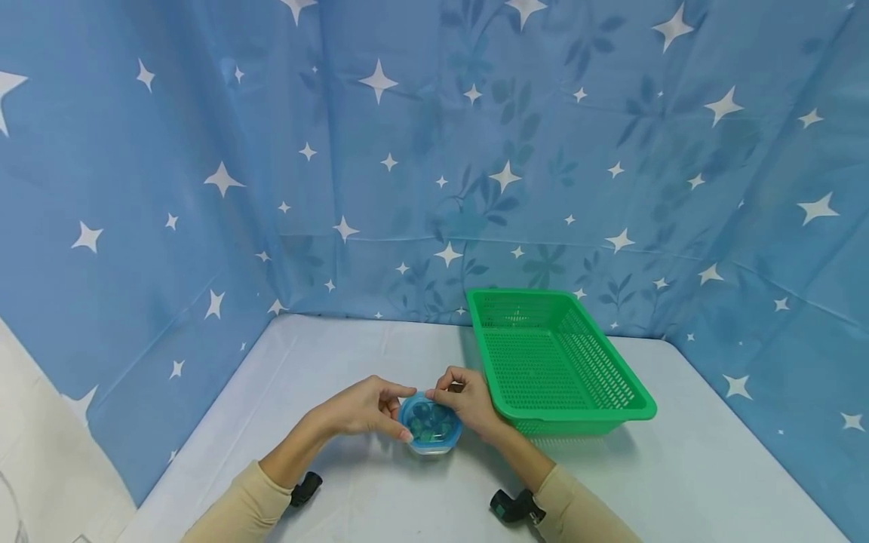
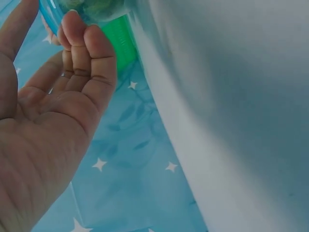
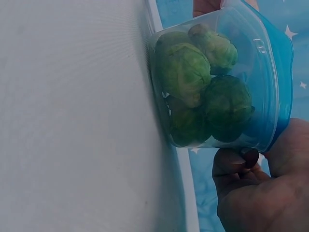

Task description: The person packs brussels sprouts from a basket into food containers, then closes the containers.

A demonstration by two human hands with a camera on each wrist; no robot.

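A small clear plastic container (image 3: 260,53) with a blue lid (image 3: 283,92) stands upright on the white table, lid on top. Several Brussels sprouts (image 3: 227,106) show through its wall. From the left, my left hand (image 1: 363,407) holds it, thumb near the front of the lid and index finger at the back. In the left wrist view its other fingers curl against the container's side. On the opposite side my right hand (image 1: 473,403) pinches the lid's rim, thumb on top and curled fingers below, as the right wrist view shows.
A green plastic basket (image 1: 495,362) with perforated walls sits behind and right of the container, close to the right forearm. Blue curtains (image 1: 407,188) with white stars border the table (image 1: 346,490). Black devices (image 1: 512,507) are at both wrists.
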